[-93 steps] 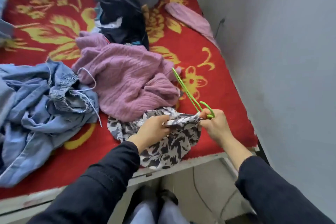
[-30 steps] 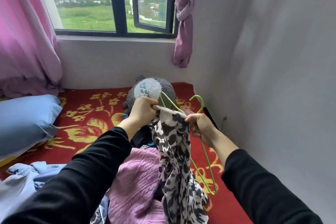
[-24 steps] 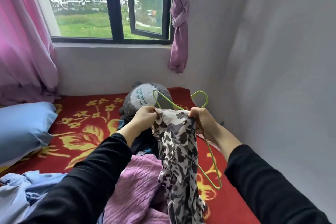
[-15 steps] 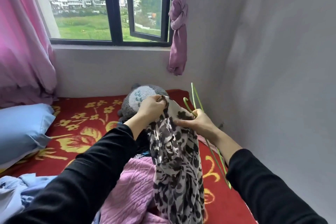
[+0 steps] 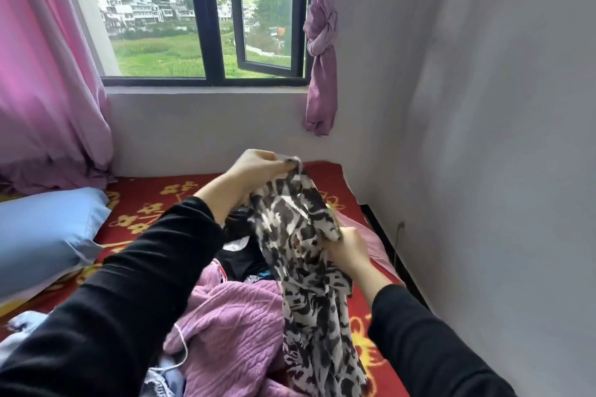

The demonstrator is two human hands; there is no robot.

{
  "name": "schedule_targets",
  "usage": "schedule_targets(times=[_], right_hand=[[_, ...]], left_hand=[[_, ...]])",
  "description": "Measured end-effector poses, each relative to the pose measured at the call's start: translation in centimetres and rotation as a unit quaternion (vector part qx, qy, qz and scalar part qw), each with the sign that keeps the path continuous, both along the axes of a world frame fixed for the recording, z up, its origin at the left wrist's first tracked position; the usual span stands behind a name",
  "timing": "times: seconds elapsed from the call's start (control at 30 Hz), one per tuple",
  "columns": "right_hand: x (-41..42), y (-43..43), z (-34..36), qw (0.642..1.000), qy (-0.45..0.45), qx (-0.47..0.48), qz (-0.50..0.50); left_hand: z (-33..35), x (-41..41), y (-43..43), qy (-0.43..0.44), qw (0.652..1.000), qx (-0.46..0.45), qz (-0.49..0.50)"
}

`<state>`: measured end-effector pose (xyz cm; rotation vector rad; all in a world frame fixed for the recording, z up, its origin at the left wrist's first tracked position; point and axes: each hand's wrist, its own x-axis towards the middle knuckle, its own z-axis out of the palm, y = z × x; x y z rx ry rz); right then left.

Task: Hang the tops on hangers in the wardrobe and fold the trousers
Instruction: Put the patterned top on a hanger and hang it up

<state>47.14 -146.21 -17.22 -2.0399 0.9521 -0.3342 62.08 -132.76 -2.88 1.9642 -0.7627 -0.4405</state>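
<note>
The left hand (image 5: 258,167) pinched the top (image 5: 290,235) by its upper edge; below that grip, the right hand (image 5: 346,250) clutched its side.

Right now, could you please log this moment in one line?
left hand: pinches black-and-white patterned top | right hand: grips it lower

Both arms reached forward in black sleeves (image 5: 135,284), the forearms bare past the cuffs. The left hand (image 5: 258,167) was raised higher, its fingers pinching the upper edge of the patterned top (image 5: 290,229). The right hand (image 5: 346,251) sat lower and nearer, fingers curled round the same cloth's side.
</note>
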Motion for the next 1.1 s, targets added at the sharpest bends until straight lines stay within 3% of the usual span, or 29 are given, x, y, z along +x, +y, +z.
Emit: schedule_targets(times=[0.1, 0.17, 0.2, 0.27, 0.37, 0.43, 0.6, 0.67, 0.73, 0.87, 1.1], right_hand=[[-0.2, -3.1, 2.9, 0.997, 0.008, -0.044, -0.059], [0.3, -4.8, 5.5, 0.993, -0.008, -0.094, -0.070], [0.9, -5.4, 6.9, 0.989, -0.015, -0.127, -0.068], [2.4, -6.2, 9.8, 0.979, -0.041, -0.182, -0.080], [4.0, -7.3, 12.9, 0.963, -0.104, -0.227, -0.103], [4.4, -8.0, 13.4, 0.962, -0.105, -0.230, -0.105], [4.5, -7.1, 11.2, 0.986, -0.061, -0.130, -0.079], [4.5, -6.0, 10.2, 0.992, -0.067, -0.094, -0.053], [4.4, -4.9, 9.4, 0.996, -0.078, -0.039, 0.000], [3.8, -3.2, 9.2, 0.977, -0.137, 0.143, 0.078], [1.4, -4.4, 7.2, 0.951, -0.199, 0.216, 0.100]], left_hand=[[0.0, 2.8, 3.8, -0.048, 0.985, 0.162, -0.009], [-0.8, 4.0, 5.7, -0.118, 0.955, 0.268, 0.052], [-0.9, 4.4, 6.3, -0.144, 0.947, 0.271, 0.094], [-0.1, 5.3, 6.5, -0.145, 0.954, 0.203, 0.166], [2.1, 6.7, 6.8, -0.043, 0.963, 0.019, 0.266], [2.0, 7.2, 7.3, 0.022, 0.961, -0.022, 0.274], [-0.9, 6.2, 8.3, 0.213, 0.964, -0.068, 0.147], [-2.0, 5.8, 7.7, 0.246, 0.959, -0.087, 0.114], [-3.2, 5.6, 6.6, 0.234, 0.959, -0.089, 0.135], [-4.7, 5.3, 5.1, 0.152, 0.964, 0.004, 0.219], [-7.4, 5.7, 4.3, 0.091, 0.960, -0.027, 0.263]])
